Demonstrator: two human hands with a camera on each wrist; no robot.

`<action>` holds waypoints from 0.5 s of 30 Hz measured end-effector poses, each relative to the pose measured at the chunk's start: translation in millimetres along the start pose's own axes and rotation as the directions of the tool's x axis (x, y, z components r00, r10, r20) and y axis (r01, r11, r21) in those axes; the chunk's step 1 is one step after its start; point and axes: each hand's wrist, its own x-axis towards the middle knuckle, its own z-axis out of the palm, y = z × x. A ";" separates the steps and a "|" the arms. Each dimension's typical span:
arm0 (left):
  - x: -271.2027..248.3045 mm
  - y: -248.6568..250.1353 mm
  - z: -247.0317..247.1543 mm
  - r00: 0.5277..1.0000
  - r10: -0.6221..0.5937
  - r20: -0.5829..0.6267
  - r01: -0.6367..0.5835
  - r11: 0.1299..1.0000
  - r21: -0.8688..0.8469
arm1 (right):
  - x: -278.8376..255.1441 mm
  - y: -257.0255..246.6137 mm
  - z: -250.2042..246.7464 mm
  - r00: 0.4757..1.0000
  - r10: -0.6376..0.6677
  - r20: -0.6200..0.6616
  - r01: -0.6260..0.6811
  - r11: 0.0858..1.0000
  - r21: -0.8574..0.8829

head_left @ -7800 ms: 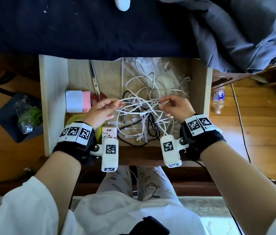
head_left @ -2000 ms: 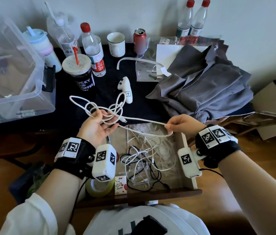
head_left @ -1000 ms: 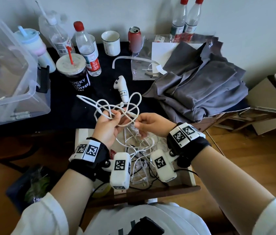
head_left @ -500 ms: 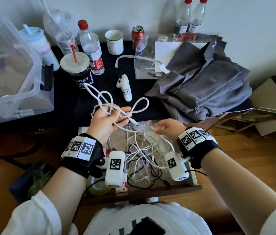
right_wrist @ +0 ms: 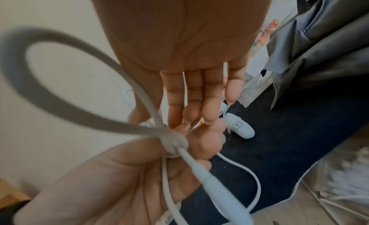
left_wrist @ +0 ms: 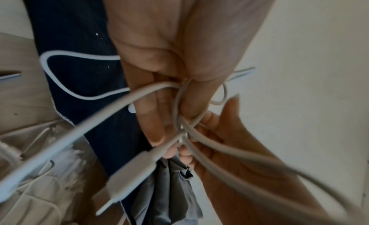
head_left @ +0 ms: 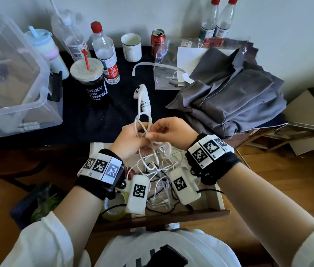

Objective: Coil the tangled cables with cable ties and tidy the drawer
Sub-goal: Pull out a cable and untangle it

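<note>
Held above the open drawer (head_left: 220, 204), the white cable (head_left: 142, 128) is clamped in the left hand (head_left: 131, 139) while the right hand (head_left: 171, 132), at its 3 o'clock, pinches a strand, and a slackened grip could spring the loops loose.

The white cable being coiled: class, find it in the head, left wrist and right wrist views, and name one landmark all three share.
Head: white cable at centre, loops rising above both hands.
Left wrist: centre, strands crossing under the fingers, plug end pointing lower left.
Right wrist: big blurred loop on the left, plug end running to the bottom edge.
Shared landmark: grey cloth.
</note>
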 end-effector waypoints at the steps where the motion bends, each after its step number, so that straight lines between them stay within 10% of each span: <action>1: -0.2 0.3 0.4 1.000 0.008 0.013 -0.008 0.999 0.033 | -1.0 0.9 0.8 1.000 0.001 0.021 -0.001 1.000 0.004; 8: 0.9 -1.9 3.2 0.996 0.006 0.091 -0.013 0.998 0.069 | -2.1 2.8 0.7 0.998 -0.019 0.058 0.023 0.997 -0.069; 15: 3.6 -3.0 1.2 0.997 -0.037 0.064 0.033 0.998 0.060 | -1.0 12.3 -0.2 0.996 0.051 -0.070 -0.035 0.975 0.221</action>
